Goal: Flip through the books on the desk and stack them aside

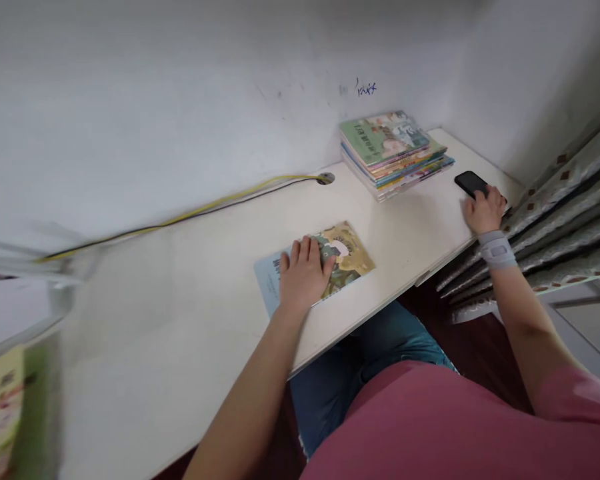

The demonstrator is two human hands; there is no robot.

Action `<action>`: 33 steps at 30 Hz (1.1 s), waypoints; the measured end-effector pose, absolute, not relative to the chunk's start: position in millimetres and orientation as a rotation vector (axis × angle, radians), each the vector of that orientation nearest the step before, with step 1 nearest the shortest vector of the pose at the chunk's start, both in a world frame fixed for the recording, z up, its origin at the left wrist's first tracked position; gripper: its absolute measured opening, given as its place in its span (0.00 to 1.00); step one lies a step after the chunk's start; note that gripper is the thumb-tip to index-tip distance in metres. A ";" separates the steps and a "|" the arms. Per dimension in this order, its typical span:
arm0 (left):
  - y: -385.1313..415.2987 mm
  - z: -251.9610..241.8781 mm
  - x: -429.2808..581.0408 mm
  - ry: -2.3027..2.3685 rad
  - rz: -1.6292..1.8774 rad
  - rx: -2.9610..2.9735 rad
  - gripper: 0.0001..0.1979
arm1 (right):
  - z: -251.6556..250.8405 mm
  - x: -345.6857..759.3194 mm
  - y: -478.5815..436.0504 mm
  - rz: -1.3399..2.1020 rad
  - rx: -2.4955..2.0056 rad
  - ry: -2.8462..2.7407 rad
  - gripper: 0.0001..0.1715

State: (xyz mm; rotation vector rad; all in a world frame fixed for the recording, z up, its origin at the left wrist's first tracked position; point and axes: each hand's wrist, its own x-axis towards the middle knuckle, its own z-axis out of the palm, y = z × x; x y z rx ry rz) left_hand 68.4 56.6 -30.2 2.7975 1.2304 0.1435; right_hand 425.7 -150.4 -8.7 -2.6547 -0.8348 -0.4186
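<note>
My left hand [304,275] lies flat on a thin picture book [353,253] with a light blue, tan and green cover, fingers spread over it. The book rests on the white desk near its front edge, partly hidden by the hand. At the right end of the desk, my right hand [485,211] is over the lower part of a black smartphone [469,181], fingers stretched across it. The phone lies flat on the desk. A grey band [497,249] wraps the right wrist.
A stack of picture books [387,150] stands at the back right by the wall. Yellow and black cables [220,200] run along the wall into a desk hole [326,178]. Curtains [555,227] hang at the right. A blurred yellow-green book [3,407] sits lower left.
</note>
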 end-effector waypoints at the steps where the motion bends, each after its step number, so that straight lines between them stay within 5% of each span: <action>1: 55.8 -29.5 68.4 1.236 0.143 2.797 0.34 | -15.1 439.0 -161.3 -0.468 -2.695 -0.802 0.25; 11: 57.1 -30.3 67.4 1.211 0.273 2.774 0.32 | -24.2 425.0 -143.2 -0.543 -2.345 -1.050 0.20; 15: 40.7 -22.7 64.7 1.093 0.392 2.845 0.24 | -20.2 329.5 -87.6 -0.157 -1.895 -1.690 0.19; 20: 30.3 -18.6 50.3 0.800 0.069 2.933 0.27 | -27.6 218.4 -34.7 0.070 -1.535 -2.281 0.26; 27: 80.1 -17.5 -9.8 1.513 0.080 2.609 0.32 | -23.9 248.6 -8.6 0.008 -1.906 -2.201 0.27; 33: 106.2 -14.4 -12.9 1.835 0.369 2.247 0.19 | -14.3 282.7 40.1 0.206 -2.276 -1.756 0.23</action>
